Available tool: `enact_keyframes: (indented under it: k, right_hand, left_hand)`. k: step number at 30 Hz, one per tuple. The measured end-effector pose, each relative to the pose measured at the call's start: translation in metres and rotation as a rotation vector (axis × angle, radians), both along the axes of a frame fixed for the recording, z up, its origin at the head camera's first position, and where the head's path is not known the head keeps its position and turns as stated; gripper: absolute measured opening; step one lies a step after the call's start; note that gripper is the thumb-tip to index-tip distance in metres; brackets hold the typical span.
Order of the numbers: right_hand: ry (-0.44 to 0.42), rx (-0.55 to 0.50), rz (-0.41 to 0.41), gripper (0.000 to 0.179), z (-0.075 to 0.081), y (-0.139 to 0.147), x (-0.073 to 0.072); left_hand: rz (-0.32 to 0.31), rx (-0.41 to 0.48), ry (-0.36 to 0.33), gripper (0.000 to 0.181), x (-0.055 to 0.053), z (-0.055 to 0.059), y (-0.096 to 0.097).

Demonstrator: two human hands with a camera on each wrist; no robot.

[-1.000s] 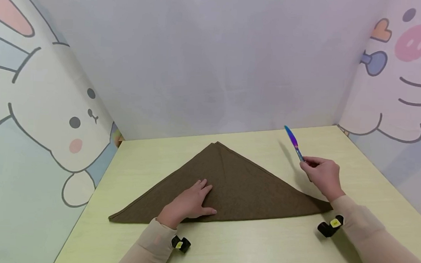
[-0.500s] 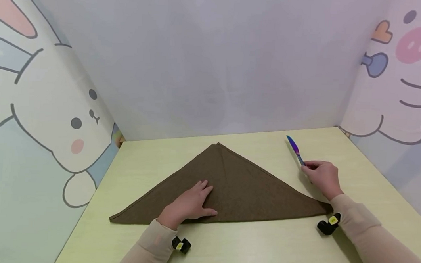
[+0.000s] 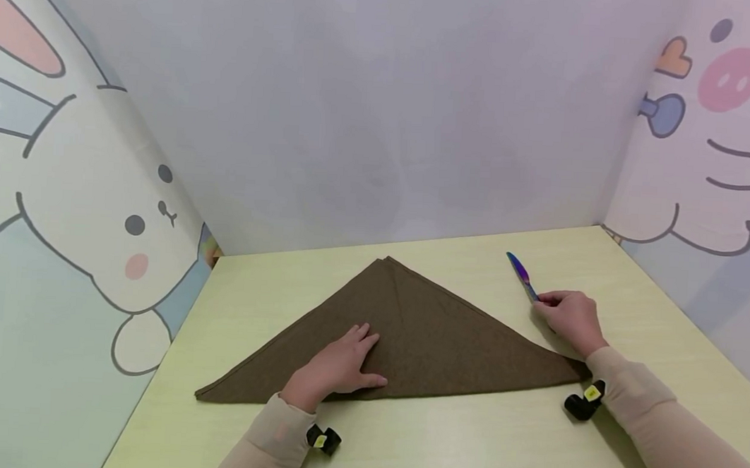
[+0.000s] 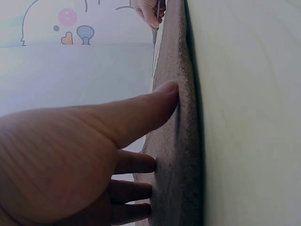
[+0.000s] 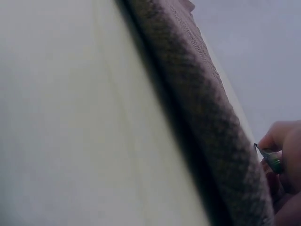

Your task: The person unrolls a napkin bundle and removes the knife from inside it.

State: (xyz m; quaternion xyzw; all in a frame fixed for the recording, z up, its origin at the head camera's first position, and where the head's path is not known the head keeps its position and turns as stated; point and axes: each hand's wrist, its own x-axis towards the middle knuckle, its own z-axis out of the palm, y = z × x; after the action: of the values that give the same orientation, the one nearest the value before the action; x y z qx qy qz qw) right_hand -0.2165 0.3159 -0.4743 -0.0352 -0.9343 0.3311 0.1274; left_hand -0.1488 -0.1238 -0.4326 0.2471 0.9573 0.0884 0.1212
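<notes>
A brown cloth, folded into a triangle, lies on the table with its peak toward the back wall. My left hand rests on its left half, fingers spread and straight; in the left wrist view the thumb lies along the folded edge. Beyond the cloth's right slope, my right hand pinches the handle of a rainbow-coloured table knife. The blade points to the back left, low over the table. In the right wrist view a bit of the knife handle shows between the fingers, the rest hidden.
The pale wooden table ends at a plain light back wall. Side panels with a cartoon rabbit and a cartoon pig stand at left and right. A black wrist camera sits by each cuff.
My right hand has lowered the knife toward the table, and the blade tip has dropped. The left hand and the cloth have stayed in place.
</notes>
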Motion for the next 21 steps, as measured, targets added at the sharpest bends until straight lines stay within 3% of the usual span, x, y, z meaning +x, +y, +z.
enact_keyframes:
  k: [21]
  right_hand:
    - [-0.057,0.084,0.045,0.025,0.0070,-0.0067,-0.0042]
  left_hand:
    - [-0.005,-0.002,0.008,0.082,-0.0050,-0.0007,0.0011]
